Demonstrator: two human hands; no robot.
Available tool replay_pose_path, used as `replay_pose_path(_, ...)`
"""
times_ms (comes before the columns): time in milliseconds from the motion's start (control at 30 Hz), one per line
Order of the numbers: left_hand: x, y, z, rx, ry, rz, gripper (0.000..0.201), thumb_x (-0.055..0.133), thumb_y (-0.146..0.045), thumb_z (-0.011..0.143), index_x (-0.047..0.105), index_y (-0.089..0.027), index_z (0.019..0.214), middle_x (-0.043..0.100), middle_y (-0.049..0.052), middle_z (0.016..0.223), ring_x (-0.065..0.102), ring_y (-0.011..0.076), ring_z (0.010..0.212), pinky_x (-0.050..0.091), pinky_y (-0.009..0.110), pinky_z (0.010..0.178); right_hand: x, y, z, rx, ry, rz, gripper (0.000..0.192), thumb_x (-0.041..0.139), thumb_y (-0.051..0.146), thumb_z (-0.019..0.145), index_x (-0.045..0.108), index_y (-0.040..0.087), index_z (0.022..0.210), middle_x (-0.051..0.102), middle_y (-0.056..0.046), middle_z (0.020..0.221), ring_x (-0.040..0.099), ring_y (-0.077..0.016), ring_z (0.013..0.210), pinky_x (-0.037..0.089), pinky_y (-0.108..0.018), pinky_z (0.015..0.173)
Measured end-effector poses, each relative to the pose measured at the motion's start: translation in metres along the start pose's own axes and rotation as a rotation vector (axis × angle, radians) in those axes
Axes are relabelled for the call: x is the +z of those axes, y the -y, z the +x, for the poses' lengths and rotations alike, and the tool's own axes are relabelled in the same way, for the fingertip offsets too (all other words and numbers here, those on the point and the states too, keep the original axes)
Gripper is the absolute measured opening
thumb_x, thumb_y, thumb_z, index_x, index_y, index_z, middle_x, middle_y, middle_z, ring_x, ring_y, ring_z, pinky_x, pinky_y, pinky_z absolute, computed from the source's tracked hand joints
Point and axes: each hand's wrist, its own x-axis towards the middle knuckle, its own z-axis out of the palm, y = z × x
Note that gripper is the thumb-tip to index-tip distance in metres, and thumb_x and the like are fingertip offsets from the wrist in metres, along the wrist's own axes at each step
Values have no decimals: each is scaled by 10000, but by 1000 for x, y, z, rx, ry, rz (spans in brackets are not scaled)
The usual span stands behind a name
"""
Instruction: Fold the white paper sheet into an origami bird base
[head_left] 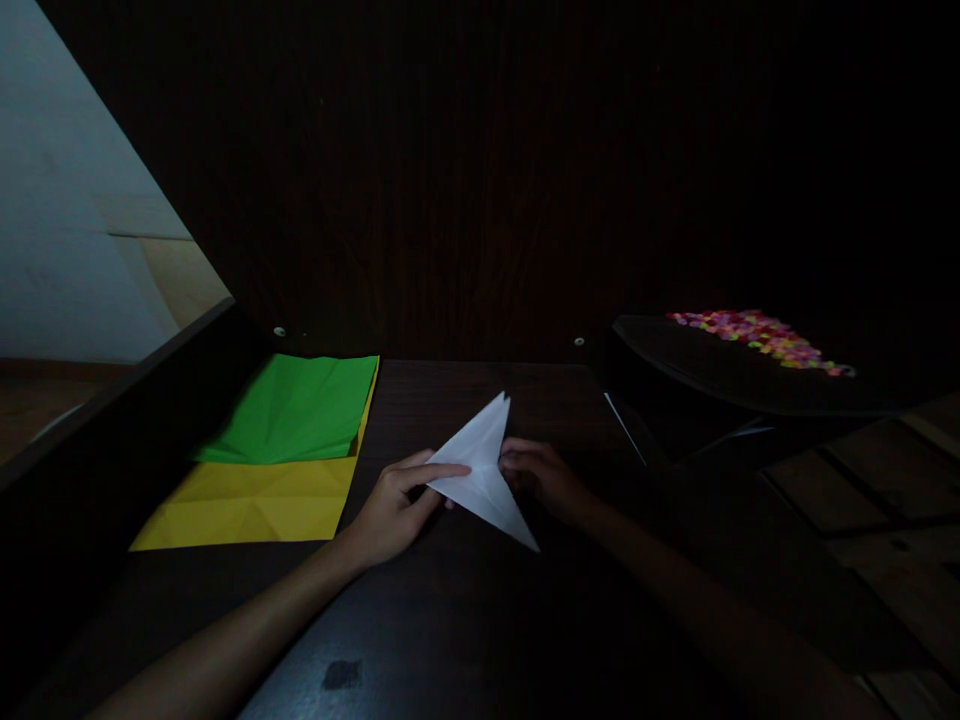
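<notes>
Pinched in the left hand [397,508], the folded paper [487,488] is between the side edges of the table [450,630]; the right hand [547,480] touches it, grip unclear. Likely light, easily creased, best held by folds.

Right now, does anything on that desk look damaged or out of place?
One thing: a dark, roughly square patch on the desk, left of centre near the picture's bottom edge. It stands out against the lighter sheen around it; I can't tell whether it's a stain or wear.
</notes>
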Motion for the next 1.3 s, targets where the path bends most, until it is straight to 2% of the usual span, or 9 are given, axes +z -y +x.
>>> replay_pose_path(167, -5, 0, -2, -68, 105, -244, 401, 397, -286, 927, 682, -176, 1187, 586, 75, 938, 588, 195, 792, 477, 305, 701, 1, 4, -3, -12, 0, -31, 314, 631, 466, 784, 593, 176, 669, 563, 29, 574, 528, -110, 514, 407, -221, 483)
replay_pose_path(267, -3, -2, -1, -125, 58, -179, 400, 380, -346, 972, 707, -182, 1134, 602, 74, 932, 582, 199, 817, 465, 308, 727, 3, 7, -5, -57, 7, -146, 304, 679, 453, 775, 604, 170, 689, 575, 36, 579, 530, -105, 511, 409, -224, 500)
replay_pose_path(400, 2, -2, 1, -141, -11, -32, 259, 568, -337, 916, 708, -193, 1081, 656, 57, 967, 583, 202, 883, 440, 304, 797, 3, 7, -5, -64, 60, -179, 263, 698, 420, 772, 622, 169, 751, 616, 31, 581, 562, -116, 470, 427, -235, 481)
replay_pose_path(467, 4, 0, 1, -186, -39, -34, 265, 592, -349, 904, 674, -200, 1108, 663, 38, 941, 581, 178, 796, 444, 282, 731, 3, 6, -5, -64, 60, -174, 265, 699, 420, 773, 626, 165, 765, 622, 27, 574, 569, -118, 454, 434, -236, 470)
replay_pose_path(600, 6, 4, 1, -243, -110, -193, 323, 620, -370, 884, 586, -200, 1156, 645, 26, 946, 568, 149, 727, 442, 248, 647, 1, 5, -5, -66, 44, -183, 261, 725, 404, 754, 651, 156, 787, 634, 17, 600, 566, -105, 454, 435, -225, 463)
replay_pose_path(667, 7, 6, 2, -241, -110, -328, 341, 628, -357, 881, 549, -195, 1169, 648, 33, 944, 590, 160, 768, 457, 256, 668, 1, 6, -5, -59, 52, -183, 264, 719, 412, 761, 660, 157, 798, 641, 12, 607, 569, -105, 460, 442, -228, 468)
replay_pose_path(833, 8, 6, 4, -281, -86, -531, 403, 667, -341, 854, 506, -179, 1185, 650, 10, 792, 604, 152, 687, 465, 252, 624, 3, 7, -6, -29, 79, -202, 302, 684, 461, 789, 637, 168, 733, 617, 20, 560, 562, -112, 444, 445, -235, 458)
replay_pose_path(1100, 9, 8, 6, -259, -152, -554, 461, 739, -281, 793, 543, -175, 1196, 621, -15, 773, 584, 111, 647, 482, 215, 584, 1, 9, -7, -66, -16, -221, 348, 670, 498, 804, 612, 175, 688, 586, 32, 567, 530, -101, 448, 415, -228, 444)
replay_pose_path(1300, 6, 14, 6, -292, -144, -563, 514, 751, -275, 779, 581, -154, 1249, 648, 1, 753, 558, 97, 596, 485, 216, 563, 0, 11, -7, -115, 36, -186, 412, 638, 573, 811, 597, 180, 695, 581, 31, 525, 537, -110, 433, 433, -235, 438)
